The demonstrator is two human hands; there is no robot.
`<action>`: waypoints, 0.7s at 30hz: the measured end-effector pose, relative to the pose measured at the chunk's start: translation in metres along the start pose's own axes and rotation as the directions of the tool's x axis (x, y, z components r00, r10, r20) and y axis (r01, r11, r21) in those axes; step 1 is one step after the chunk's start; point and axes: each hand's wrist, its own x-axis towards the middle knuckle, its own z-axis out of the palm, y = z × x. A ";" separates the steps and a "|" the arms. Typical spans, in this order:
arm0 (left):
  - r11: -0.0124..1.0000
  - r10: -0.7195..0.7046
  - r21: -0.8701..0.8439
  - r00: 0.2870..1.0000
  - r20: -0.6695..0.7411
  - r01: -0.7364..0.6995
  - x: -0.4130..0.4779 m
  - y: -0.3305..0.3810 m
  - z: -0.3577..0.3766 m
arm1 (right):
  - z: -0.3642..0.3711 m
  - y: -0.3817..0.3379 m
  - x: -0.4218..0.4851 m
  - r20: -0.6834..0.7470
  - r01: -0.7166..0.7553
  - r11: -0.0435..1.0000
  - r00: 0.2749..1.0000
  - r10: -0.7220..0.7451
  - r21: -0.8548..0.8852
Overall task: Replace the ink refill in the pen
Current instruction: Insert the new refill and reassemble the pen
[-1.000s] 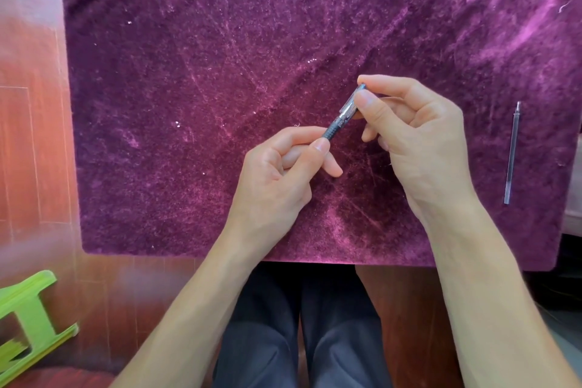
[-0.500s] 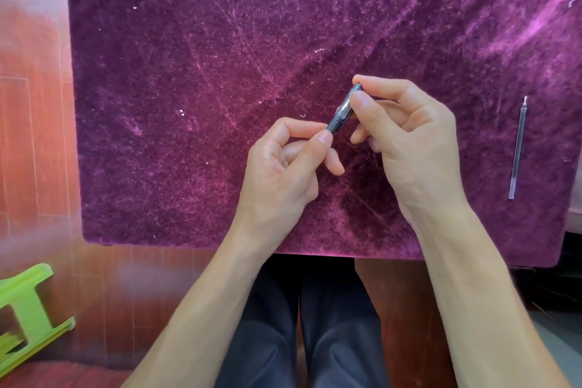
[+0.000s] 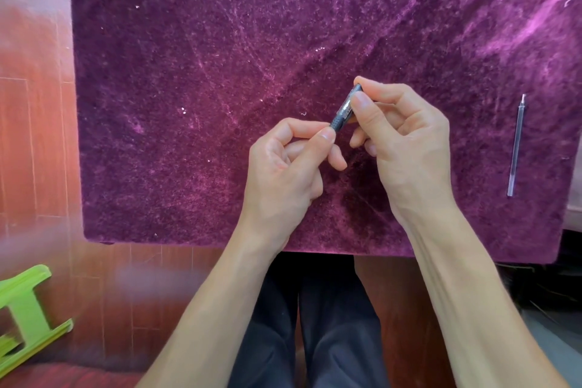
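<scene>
A dark, partly clear pen (image 3: pixel 344 111) slants up to the right above the middle of the purple velvet cloth (image 3: pixel 220 72). My left hand (image 3: pixel 283 173) pinches its lower end between thumb and forefinger. My right hand (image 3: pixel 406 148) pinches its upper part, thumb on top and forefinger behind the tip. Most of the pen is hidden by my fingers. A thin clear ink refill (image 3: pixel 516 145) lies alone on the cloth at the right, nearly upright in the view, apart from both hands.
The cloth covers a table whose near edge (image 3: pixel 315 247) runs just above my dark-trousered knees (image 3: pixel 315 324). A green plastic stool (image 3: pixel 28 315) lies on the reddish wooden floor at the lower left. Small bits of debris dot the cloth at the top.
My two hands have drawn closer together along the pen, so less of its barrel shows between them. The refill at the right has not moved.
</scene>
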 end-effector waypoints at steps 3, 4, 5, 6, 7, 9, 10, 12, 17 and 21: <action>1.000 -0.007 0.005 1.000 0.001 0.007 0.001 -0.001 0.001 | -0.001 0.001 -0.001 -0.006 -0.004 1.000 1.000 0.004 -0.008; 1.000 -0.008 0.005 1.000 -0.002 0.008 0.000 -0.001 0.002 | -0.002 0.001 -0.001 -0.006 -0.006 1.000 1.000 0.006 -0.013; 1.000 -0.005 0.007 1.000 -0.008 0.005 -0.001 -0.002 0.003 | -0.002 0.002 -0.001 -0.003 -0.006 1.000 1.000 0.006 -0.023; 1.000 0.001 0.016 1.000 -0.015 0.000 -0.002 -0.002 0.003 | -0.002 0.002 -0.001 0.003 -0.003 0.999 1.000 0.003 -0.036; 0.999 0.009 0.034 1.000 -0.022 -0.009 -0.003 -0.002 0.004 | -0.002 0.003 -0.001 0.009 0.002 0.999 1.000 -0.001 -0.049; 0.993 0.040 0.112 0.999 -0.024 -0.037 -0.005 -0.002 0.006 | -0.001 0.003 -0.003 0.013 0.007 0.999 1.000 -0.006 -0.052; 0.983 0.062 0.176 0.998 -0.017 -0.058 -0.006 -0.001 0.007 | 0.000 0.004 -0.003 0.009 0.006 0.999 1.000 -0.005 -0.045; 0.947 0.103 0.306 0.994 -0.018 -0.093 -0.008 0.000 0.007 | 0.002 0.004 -0.002 -0.005 -0.001 1.000 1.000 0.000 -0.024; 0.869 0.198 0.480 0.974 -0.109 -0.123 -0.002 0.004 0.005 | 0.009 0.002 0.008 0.015 0.001 1.000 1.000 0.000 -0.019; 0.807 0.241 0.576 0.962 -0.126 -0.127 0.007 0.004 0.005 | 0.013 0.002 0.013 0.020 -0.050 0.998 0.999 0.051 -0.041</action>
